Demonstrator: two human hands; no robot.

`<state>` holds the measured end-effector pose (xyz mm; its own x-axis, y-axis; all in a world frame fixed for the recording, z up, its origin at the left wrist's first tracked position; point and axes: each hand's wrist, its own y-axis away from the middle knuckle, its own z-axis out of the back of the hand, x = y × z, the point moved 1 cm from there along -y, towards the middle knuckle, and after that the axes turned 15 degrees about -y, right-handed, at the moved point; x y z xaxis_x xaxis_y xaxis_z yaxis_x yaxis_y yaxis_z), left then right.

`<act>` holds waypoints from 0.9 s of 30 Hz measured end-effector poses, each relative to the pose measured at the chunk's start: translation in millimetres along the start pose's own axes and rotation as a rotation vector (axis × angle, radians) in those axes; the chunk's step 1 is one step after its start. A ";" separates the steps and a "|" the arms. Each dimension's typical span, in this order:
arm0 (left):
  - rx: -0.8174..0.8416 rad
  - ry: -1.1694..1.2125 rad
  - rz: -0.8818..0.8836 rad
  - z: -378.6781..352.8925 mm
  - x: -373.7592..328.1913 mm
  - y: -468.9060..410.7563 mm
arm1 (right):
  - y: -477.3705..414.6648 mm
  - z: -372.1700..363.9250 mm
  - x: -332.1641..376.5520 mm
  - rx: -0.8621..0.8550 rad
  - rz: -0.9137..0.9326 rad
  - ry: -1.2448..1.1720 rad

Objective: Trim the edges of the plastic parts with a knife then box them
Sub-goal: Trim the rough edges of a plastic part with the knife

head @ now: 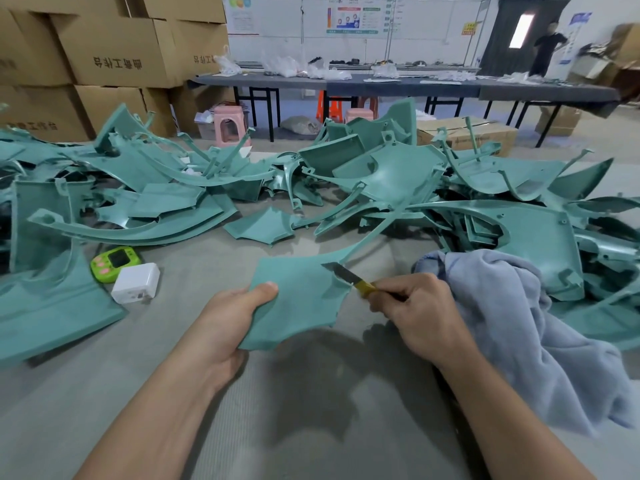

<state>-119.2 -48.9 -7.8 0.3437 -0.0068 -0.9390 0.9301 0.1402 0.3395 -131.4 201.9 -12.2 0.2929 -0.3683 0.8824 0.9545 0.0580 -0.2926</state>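
Two hands: left hand (239, 306) is pinching the plastic part (298, 306) by its left edge above the table (311, 427); right hand (412, 306) is gripping the knife (349, 277).
Blade: it is touching the part's right edge, beside the thin stem.
Risk: a slip could be driving the blade toward the left fingers, or gouging the part.
Room: pile of parts (381, 174) is crowding the far side, cloth (502, 323) the right; nearest table is lying bare.

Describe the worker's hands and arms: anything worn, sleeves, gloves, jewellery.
Both are bare: the left hand and the right hand wear no gloves, and no ring, watch or bracelet shows. The forearms are uncovered down to the frame's bottom edge, so no sleeve is in view.
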 end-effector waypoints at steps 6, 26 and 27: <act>0.019 -0.011 -0.011 -2.1 0.9 -2.0 | 3.2 1.5 1.5 -0.012 -0.024 -0.024; -0.668 -0.538 -0.723 -20.2 6.3 23.1 | 28.3 -53.2 36.1 -0.107 -0.300 -0.479; -0.668 -0.555 -0.746 -21.9 6.7 24.7 | 28.2 -56.1 37.8 -0.094 -0.328 -0.554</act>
<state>-96.8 -23.7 -6.9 -0.1012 -0.7219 -0.6845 0.7286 0.4147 -0.5451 -96.6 137.6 -7.7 -0.0030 0.1813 0.9834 0.9977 -0.0666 0.0154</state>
